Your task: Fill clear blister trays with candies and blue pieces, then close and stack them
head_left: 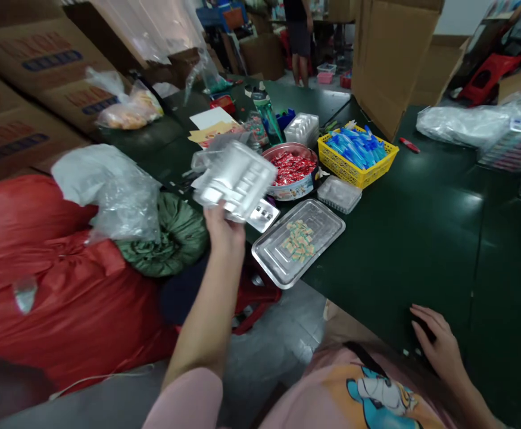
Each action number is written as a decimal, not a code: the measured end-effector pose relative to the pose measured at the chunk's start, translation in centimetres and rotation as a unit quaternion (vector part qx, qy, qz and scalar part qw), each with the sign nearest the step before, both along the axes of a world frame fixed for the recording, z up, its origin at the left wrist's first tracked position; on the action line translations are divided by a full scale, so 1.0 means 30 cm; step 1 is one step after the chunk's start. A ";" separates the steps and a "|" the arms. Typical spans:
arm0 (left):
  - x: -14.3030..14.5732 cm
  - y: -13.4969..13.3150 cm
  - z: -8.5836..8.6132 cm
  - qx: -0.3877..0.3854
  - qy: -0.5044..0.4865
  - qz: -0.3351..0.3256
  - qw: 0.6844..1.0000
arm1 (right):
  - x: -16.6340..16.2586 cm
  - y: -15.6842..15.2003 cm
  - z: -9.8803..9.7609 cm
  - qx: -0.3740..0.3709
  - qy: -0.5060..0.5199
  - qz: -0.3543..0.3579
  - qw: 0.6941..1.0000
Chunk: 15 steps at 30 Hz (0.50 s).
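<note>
Pink printed shirt (305, 405) lies nearest, at 6 o'clock from the rectangular tray (321, 227) bearing small pieces (299, 241). Left hand (225, 233) is closed around clear plastic packaging (241, 179), blurred, at 10 o'clock. Right hand (441, 342), thumb and fingers parted, lies on the green table (398, 250) at 4 o'clock. Round tin (293, 192) stands at 12 o'clock.

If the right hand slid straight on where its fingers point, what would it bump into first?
Probably the shallow rectangular tray, or maybe the clear plastic box by its corner. I can't tell how high the right hand is, so it might pass over.
</note>
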<state>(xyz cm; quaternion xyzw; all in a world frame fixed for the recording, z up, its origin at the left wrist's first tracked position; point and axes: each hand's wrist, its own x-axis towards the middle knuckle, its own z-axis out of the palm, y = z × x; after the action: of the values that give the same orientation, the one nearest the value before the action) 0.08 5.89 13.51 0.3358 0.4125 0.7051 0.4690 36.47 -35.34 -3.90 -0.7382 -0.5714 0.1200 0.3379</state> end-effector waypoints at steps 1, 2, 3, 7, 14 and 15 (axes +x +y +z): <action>0.074 -0.082 -0.031 0.000 -0.012 -0.036 0.999 | -0.009 0.018 0.023 0.000 0.053 -0.024 0.998; 0.152 -0.164 -0.065 -0.015 -0.014 -0.075 0.997 | -0.018 0.039 0.050 0.002 0.112 -0.044 0.993; 0.232 -0.243 -0.098 -0.049 -0.010 -0.109 0.993 | -0.025 0.063 0.079 0.011 0.172 -0.069 0.983; 0.510 -0.502 -0.211 -0.139 0.030 -0.234 0.962 | 0.002 0.162 0.181 0.083 0.390 -0.084 0.913; 0.751 -0.708 -0.295 -0.089 0.119 -0.436 0.887 | 0.195 0.140 0.230 0.098 0.468 0.022 0.878; 0.766 -0.720 -0.301 -0.065 0.138 -0.460 0.875 | 0.208 0.121 0.227 0.096 0.455 0.026 0.885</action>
<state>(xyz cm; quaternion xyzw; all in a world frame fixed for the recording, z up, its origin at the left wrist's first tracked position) 23.06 -15.71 4.48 0.5503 0.3165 0.3282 0.6995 42.71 -31.72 2.93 -0.5512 -0.3828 0.3966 0.6264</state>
